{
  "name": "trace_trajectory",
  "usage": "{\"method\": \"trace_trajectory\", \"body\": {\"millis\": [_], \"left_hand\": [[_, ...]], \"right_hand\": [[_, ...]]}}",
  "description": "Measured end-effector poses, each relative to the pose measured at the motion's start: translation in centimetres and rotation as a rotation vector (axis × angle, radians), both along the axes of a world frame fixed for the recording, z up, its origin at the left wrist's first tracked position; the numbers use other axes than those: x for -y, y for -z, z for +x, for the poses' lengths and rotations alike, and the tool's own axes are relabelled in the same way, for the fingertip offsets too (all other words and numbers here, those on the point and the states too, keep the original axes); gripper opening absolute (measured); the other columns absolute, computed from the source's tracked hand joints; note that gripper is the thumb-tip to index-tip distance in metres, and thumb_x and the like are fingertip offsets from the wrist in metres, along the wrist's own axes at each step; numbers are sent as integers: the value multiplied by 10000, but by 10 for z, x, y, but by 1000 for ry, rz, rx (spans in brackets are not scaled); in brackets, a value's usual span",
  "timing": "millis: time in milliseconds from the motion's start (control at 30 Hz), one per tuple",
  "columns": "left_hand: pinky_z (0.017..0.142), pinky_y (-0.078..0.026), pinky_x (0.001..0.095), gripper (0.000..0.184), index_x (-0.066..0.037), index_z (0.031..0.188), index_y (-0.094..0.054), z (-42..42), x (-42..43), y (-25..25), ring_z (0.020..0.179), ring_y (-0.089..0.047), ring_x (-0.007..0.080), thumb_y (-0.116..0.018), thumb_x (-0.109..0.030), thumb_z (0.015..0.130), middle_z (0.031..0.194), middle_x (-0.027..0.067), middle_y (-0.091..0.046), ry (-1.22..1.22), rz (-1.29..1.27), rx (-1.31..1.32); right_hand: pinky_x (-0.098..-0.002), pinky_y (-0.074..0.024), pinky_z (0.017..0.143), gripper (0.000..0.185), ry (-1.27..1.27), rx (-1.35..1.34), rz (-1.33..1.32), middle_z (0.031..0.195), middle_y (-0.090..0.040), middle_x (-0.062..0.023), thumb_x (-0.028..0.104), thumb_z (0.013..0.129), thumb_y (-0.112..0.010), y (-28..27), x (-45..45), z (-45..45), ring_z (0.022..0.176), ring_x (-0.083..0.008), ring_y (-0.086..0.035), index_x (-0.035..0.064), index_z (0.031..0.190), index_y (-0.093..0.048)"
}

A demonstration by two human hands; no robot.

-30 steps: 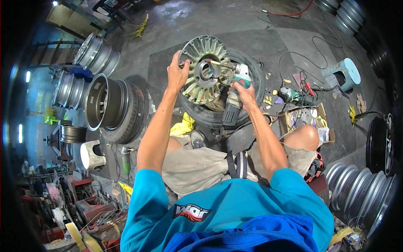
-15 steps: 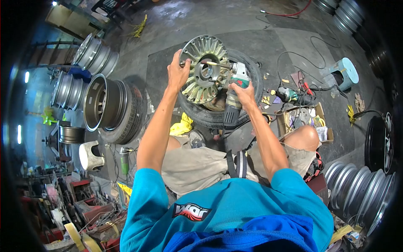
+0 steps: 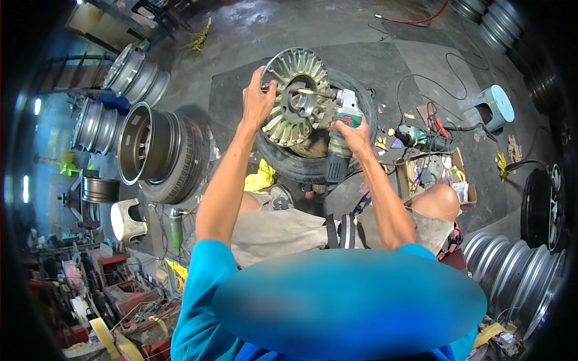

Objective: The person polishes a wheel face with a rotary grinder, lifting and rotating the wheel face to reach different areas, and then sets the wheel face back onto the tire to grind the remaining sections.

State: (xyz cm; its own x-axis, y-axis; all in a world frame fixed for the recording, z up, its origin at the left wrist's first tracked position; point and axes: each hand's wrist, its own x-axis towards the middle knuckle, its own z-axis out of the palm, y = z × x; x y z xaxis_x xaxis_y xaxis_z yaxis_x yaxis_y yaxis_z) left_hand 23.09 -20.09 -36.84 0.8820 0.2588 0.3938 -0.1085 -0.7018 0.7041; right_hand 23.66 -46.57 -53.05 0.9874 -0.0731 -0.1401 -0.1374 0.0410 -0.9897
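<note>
Your left hand (image 3: pixel 259 99) has the near-left rim of the spoked wheel centre (image 3: pixel 283 131), fingers wrapped over the edge and thumb on the inner side. Your right hand (image 3: pixel 354 133) is closed round the angle grinder (image 3: pixel 341 114) just behind its head, the body pointing back toward you. Out of that head runs a slim attachment (image 3: pixel 319 93), reaching across the spokes to the hub opening; whether the tip touches metal, you can't tell from here.

The wheel centre stands tilted up over a tyre (image 3: pixel 289 171) lying flat, its far edge rising past the tyre onto open dark floor (image 3: pixel 241 57). That's your widest room, ahead and ahead-left. Closer in, a yellow cloth (image 3: pixel 260 177) lies by your shoe, near the tyre's edge.

Right side is tighter: a second power tool (image 3: pixel 412 135) with trailing cords, then a cardboard box (image 3: pixel 461 163) of odds and ends beside your knee, a light-blue stool (image 3: pixel 501 107) farther off. Over on your left, a bronze rim (image 3: pixel 132 144) leans against another tyre (image 3: pixel 177 180), with a strip of bare floor between them and your forearm.
</note>
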Motion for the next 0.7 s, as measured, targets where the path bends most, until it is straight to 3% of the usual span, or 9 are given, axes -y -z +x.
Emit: {"method": "trace_trajectory", "body": {"millis": [33,133,200,233,267,333,500,567,700], "left_hand": [[840,-563,454,520,-47,1412,-528,-1,2,-3,877,-752,388,-667,-186,931,985,248,-746,1,-6,-18],[852,-560,460,517,-46,1408,-532,1,3,-3,902,-750,392,-667,-186,930,1020,254,-743,6,-7,-22],[858,-558,461,515,-45,1407,-535,0,1,1,911,-749,391,-667,-186,929,1040,256,-742,5,2,-7],[863,-557,457,517,-47,1406,-538,-1,1,1,909,-749,390,-669,-186,926,1058,255,-740,-4,9,5],[867,-557,454,518,-49,1406,-542,-1,1,0,908,-749,389,-672,-186,923,1077,255,-738,-10,18,18],[868,-558,446,520,-50,1406,-544,0,-2,3,907,-751,378,-673,-190,923,1089,247,-739,-12,19,26],[875,-557,423,505,-60,1394,-566,-3,-8,5,927,-752,331,-676,-203,923,1128,220,-745,-52,-54,-35],[876,-542,391,500,-62,1395,-578,-3,-17,13,1009,-724,261,-684,-221,933,1132,178,-746,-96,-62,-17],[902,-558,419,450,-73,1363,-602,-8,-59,53,1002,-727,295,-625,-217,938,1068,172,-745,-292,-179,-90]], "right_hand": [[-342,-580,738,499,9,15,-32,947,-699,-57,136,757,-833,-2,1,-2,808,-164,-680,18,1173,-586],[-340,-553,878,755,-83,85,-180,1156,-681,-142,263,702,-891,-12,7,-10,999,-193,-665,-58,1284,-533],[-343,-588,723,374,-47,-6,147,961,-709,-94,145,794,-810,-23,-3,-15,805,-182,-693,-4,1085,-628],[-367,-601,719,334,-107,-86,367,935,-717,-112,168,813,-791,-21,-7,-16,790,-212,-711,-3,1058,-641],[-367,-601,719,334,-105,-83,372,935,-717,-112,168,813,-791,-20,-7,-18,790,-212,-711,-3,1058,-641],[-363,-599,692,366,-146,-400,610,887,-702,-73,166,788,-805,-19,-10,-25,763,-202,-709,39,1091,-645],[-392,-623,702,372,-182,-533,851,911,-708,-111,212,799,-785,10,-34,-32,742,-245,-722,36,1091,-635],[-407,-626,719,386,-214,-523,793,926,-717,-125,247,816,-779,9,-34,-34,760,-246,-724,35,1101,-629],[-421,-632,715,412,-271,-489,692,908,-726,-144,281,831,-776,-10,-27,-36,747,-251,-727,13,1103,-622]]}}
